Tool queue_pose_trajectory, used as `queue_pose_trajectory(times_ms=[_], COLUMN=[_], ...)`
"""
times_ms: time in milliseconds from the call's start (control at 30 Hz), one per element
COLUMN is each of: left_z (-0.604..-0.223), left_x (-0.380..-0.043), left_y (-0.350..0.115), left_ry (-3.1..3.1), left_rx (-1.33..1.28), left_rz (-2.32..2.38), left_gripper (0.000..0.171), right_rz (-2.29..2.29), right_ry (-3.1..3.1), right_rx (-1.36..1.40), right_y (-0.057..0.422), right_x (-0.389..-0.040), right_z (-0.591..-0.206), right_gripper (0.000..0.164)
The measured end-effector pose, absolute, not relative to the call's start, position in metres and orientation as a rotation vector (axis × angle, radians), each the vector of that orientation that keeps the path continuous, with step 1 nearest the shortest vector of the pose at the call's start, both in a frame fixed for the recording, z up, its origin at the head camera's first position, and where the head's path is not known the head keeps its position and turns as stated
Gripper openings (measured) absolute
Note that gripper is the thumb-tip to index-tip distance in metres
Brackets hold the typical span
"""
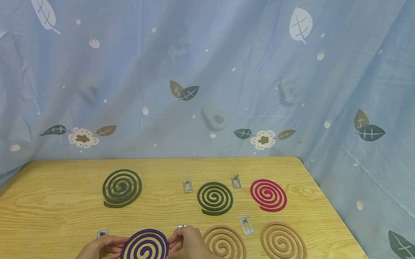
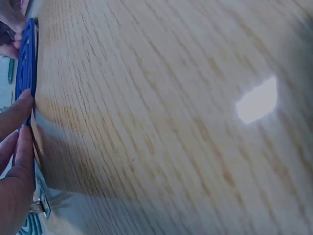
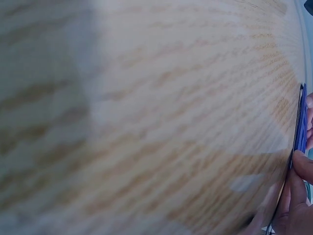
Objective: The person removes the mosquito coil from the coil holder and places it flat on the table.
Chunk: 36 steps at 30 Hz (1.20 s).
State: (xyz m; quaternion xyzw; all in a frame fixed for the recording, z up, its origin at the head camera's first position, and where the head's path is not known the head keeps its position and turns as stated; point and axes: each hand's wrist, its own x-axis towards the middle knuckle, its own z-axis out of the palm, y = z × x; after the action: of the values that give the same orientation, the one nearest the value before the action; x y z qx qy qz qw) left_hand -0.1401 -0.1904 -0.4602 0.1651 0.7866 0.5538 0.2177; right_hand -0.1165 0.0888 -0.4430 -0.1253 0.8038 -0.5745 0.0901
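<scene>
A purple mosquito coil (image 1: 145, 251) lies at the front of the wooden table, between both hands in the head view. My left hand (image 1: 98, 255) pinches its left edge with thumb and fingers. My right hand (image 1: 192, 248) pinches the opposite edge. Seen from the left wrist, the coil (image 2: 27, 61) looks blue and nearly edge-on, close over the tabletop. Just behind the left hand is a small metal coil stand (image 1: 102, 233); another stand (image 1: 182, 226) is mostly hidden by the right hand. A tan coil (image 1: 223, 240) is partly covered by the right forearm.
Two dark green coils (image 1: 121, 188) (image 1: 215, 198) and a pink coil (image 1: 268, 195) lie farther back. A second tan coil (image 1: 283, 246) is at the right. More metal stands (image 1: 187, 186) (image 1: 236, 181) (image 1: 247, 225) lie among them. A blue patterned curtain (image 1: 215, 70) borders the table.
</scene>
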Motion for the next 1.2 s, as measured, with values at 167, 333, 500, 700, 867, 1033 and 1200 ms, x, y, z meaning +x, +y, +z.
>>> queue_pose_trajectory(times_ms=[167, 333, 500, 700, 867, 1033, 1200], left_z=[-0.4609, -0.4611, -0.4614, -0.4584, -0.4584, -0.4578, -0.4532], left_x=[-0.1409, -0.141, -0.1403, -0.142, -0.142, -0.1409, -0.1416], left_y=[-0.19, -0.1869, -0.1865, -0.1877, -0.1882, -0.1868, -0.1862], left_ry=[2.21, 2.271, 2.294, 2.366, 2.394, 2.358, 2.332], left_rx=[0.449, 0.482, 0.529, 0.538, 0.671, 0.74, 0.687], left_rz=[1.5, 1.444, 1.407, 1.347, 1.32, 1.355, 1.36], left_gripper=[0.067, 0.067, 0.07, 0.068, 0.07, 0.07, 0.065], right_rz=[-1.697, -1.68, -1.657, -1.644, -1.642, -1.638, -1.645], right_ry=[2.389, 2.406, 2.426, 2.438, 2.442, 2.425, 2.407], right_rx=[-0.383, -0.397, -0.392, -0.404, -0.408, -0.409, -0.398], right_y=[0.0894, 0.0905, 0.0899, 0.0879, 0.0885, 0.0892, 0.0882], right_x=[-0.1164, -0.1148, -0.1139, -0.1164, -0.1185, -0.1179, -0.1179], right_z=[-0.4427, -0.4439, -0.4443, -0.4424, -0.4432, -0.4431, -0.4418], right_gripper=[0.027, 0.027, 0.027, 0.027, 0.027, 0.027, 0.027])
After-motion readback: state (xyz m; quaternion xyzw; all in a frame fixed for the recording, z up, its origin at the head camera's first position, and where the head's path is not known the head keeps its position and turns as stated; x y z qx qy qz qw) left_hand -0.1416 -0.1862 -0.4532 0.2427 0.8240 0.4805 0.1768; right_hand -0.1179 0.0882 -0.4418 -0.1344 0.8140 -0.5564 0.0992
